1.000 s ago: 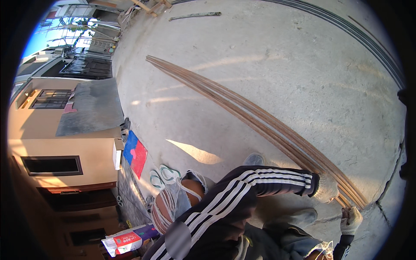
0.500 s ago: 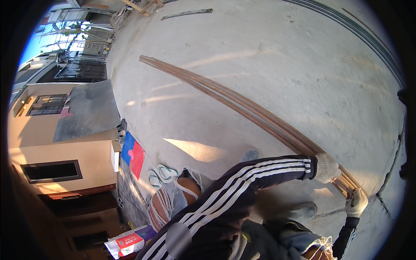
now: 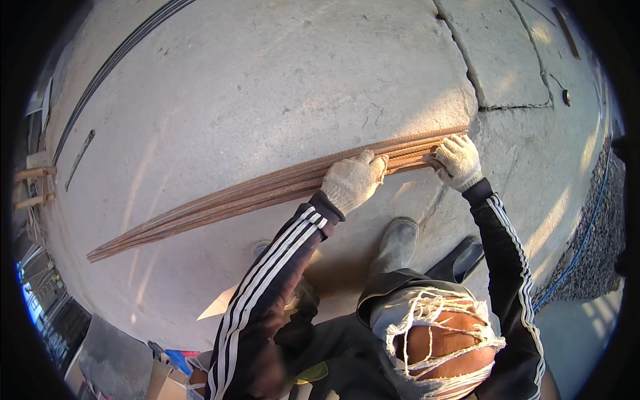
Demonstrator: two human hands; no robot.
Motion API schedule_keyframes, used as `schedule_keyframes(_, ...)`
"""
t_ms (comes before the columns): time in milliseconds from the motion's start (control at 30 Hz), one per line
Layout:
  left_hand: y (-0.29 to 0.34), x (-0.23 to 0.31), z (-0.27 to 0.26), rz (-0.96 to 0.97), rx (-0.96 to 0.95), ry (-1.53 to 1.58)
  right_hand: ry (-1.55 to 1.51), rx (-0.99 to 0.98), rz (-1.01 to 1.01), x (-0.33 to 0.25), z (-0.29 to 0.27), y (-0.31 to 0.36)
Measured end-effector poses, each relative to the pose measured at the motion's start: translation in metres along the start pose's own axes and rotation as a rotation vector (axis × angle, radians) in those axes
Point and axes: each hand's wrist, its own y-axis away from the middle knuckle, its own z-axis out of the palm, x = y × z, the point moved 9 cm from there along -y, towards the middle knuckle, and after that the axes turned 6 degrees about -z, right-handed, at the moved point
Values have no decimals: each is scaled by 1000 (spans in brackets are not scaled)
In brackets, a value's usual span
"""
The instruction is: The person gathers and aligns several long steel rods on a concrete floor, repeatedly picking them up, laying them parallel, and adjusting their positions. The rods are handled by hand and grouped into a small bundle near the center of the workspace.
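A bundle of long, rusty ribbed steel bars lies across the concrete, fanned out near my hands and narrowing toward the far left end. My left hand, in a cream knitted work glove, is closed over the bars a little short of their right end. At that right end, my right hand, gloved the same way, has its fingers curled around the bar tips. The undersides of both grips are hidden by the gloves and bars.
Dark thin rods curve along the upper left, near a short pipe piece. A crack crosses the concrete at upper right. Gravel and a blue hose lie at far right. My boot stands below the bars.
The view has swung to the right, bringing the bars to mid-picture and the gravel into sight. Both hands remain at the right end of the bars.
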Motion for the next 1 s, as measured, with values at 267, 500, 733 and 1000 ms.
schedule_keyframes(267,-8,3,-12,41,148,-146,88,-10,274,15,6,28)
schedule_keyframes(500,1,2,7,45,60,-235,-275,272,974,116,15,100)
schedule_keyframes(733,-6,8,-1,31,52,-217,-43,10,374,54,-9,44)
schedule_keyframes(1000,-17,4,-4,13,9,-209,99,-494,203,14,22,5)
